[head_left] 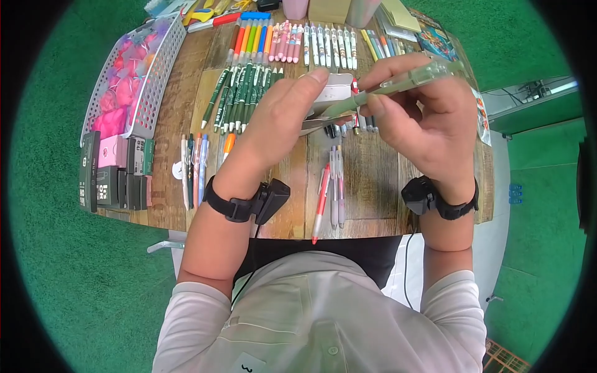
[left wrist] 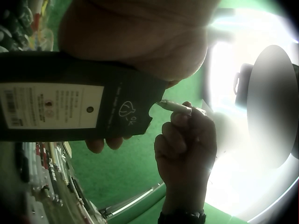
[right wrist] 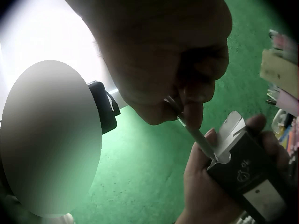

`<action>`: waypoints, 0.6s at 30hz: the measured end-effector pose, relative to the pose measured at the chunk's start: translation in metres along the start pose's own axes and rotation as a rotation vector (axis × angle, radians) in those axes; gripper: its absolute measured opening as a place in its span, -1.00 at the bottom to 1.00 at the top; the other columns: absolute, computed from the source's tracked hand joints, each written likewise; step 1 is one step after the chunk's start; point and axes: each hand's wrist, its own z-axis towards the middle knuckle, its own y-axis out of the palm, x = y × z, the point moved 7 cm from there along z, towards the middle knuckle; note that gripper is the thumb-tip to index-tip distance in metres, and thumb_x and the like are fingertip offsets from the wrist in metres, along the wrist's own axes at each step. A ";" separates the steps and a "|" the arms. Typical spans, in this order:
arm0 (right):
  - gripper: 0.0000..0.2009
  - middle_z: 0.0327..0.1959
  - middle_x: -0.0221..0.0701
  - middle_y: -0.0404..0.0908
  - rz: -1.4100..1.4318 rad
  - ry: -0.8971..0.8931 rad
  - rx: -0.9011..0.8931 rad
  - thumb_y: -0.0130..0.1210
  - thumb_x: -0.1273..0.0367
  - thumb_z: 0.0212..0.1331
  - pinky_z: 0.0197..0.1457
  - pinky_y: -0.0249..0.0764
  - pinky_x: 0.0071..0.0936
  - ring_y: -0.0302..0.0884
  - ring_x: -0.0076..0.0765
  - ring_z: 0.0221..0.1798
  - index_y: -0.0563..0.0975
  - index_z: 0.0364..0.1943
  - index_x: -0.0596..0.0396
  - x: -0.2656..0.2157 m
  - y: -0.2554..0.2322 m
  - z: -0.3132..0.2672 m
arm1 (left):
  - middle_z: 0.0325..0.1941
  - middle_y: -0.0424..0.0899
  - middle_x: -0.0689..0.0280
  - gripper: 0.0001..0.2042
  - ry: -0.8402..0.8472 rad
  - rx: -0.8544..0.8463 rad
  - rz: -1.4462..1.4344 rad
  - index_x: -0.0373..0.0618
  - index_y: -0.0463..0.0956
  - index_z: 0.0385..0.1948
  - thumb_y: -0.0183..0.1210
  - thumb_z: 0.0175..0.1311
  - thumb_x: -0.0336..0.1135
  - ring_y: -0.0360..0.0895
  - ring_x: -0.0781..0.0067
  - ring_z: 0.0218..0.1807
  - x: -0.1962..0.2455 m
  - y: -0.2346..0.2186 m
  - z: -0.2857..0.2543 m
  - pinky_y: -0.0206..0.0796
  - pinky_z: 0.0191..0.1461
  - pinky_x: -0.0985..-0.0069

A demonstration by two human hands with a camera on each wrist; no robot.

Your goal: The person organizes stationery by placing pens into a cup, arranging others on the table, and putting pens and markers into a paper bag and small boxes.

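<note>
My left hand [head_left: 273, 118] grips a dark, flat pen box [left wrist: 46, 67] with a pale printed label on its side. The box's end is open and its white flap [head_left: 334, 87] stands up. Between thumb and fingers my right hand [head_left: 429, 118] pinches a pale green pen [head_left: 410, 81]. The pen slants down towards the left, and its tip is right at the notched mouth of the box, as the right wrist view also shows. Below the hands on the wooden table [head_left: 292, 161] lie a red-and-white pen [head_left: 321, 205] and two clear, purplish pens [head_left: 337, 186].
Dark green pens [head_left: 242, 93] lie bunched left of centre, with rows of pink pens [head_left: 286, 43] and white pens [head_left: 329, 46] behind. A white basket [head_left: 149, 81] of pink packets stands at left, small boxes [head_left: 118, 168] in front of it. More pens [head_left: 194, 171] lie nearby.
</note>
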 end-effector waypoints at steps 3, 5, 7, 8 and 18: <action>-0.84 -0.22 -0.36 0.70 0.005 -0.058 0.058 0.26 0.55 0.24 -0.30 0.49 -0.68 0.66 -0.59 -0.31 0.63 -0.13 0.32 0.000 -0.002 0.001 | -0.33 0.75 0.14 -0.42 0.030 0.032 0.064 -0.31 0.69 -0.15 -0.19 0.58 0.06 0.61 0.37 -0.29 -0.003 -0.003 0.000 0.37 -0.13 0.38; -0.83 -0.32 -0.43 0.72 -0.111 -0.071 -0.034 0.32 0.53 0.19 -0.38 0.44 -0.70 0.62 -0.67 -0.40 0.67 -0.14 0.24 0.001 0.007 0.003 | -0.38 0.72 0.11 -0.42 0.058 0.028 0.110 -0.34 0.66 -0.19 -0.16 0.57 0.07 0.57 0.35 -0.33 -0.011 -0.007 0.004 0.33 -0.17 0.35; -0.80 -0.42 -0.42 0.70 -0.176 -0.177 -0.030 0.35 0.45 0.14 -0.40 0.46 -0.57 0.62 -0.53 -0.46 0.68 -0.14 0.12 0.002 0.016 0.007 | -0.40 0.69 0.10 -0.43 0.045 0.024 0.060 -0.34 0.65 -0.21 -0.15 0.56 0.08 0.55 0.35 -0.34 -0.018 -0.007 0.006 0.32 -0.19 0.34; -0.78 -0.52 -0.40 0.68 -0.240 -0.283 -0.030 0.39 0.37 0.09 -0.42 0.49 -0.45 0.62 -0.39 -0.52 0.70 -0.15 0.00 -0.003 0.020 0.007 | -0.42 0.67 0.10 -0.43 0.033 0.023 0.008 -0.34 0.64 -0.22 -0.13 0.56 0.08 0.53 0.34 -0.36 -0.020 -0.007 0.007 0.30 -0.21 0.33; -0.81 -0.39 -0.46 0.74 -0.164 -0.010 -0.028 0.37 0.52 0.14 -0.36 0.49 -0.66 0.60 -0.68 -0.45 0.69 -0.15 0.16 -0.001 -0.002 0.002 | -0.25 0.78 0.17 -0.43 -0.031 -0.001 -0.058 -0.35 0.69 -0.09 -0.18 0.59 0.03 0.67 0.39 -0.21 -0.010 -0.001 0.002 0.43 -0.07 0.41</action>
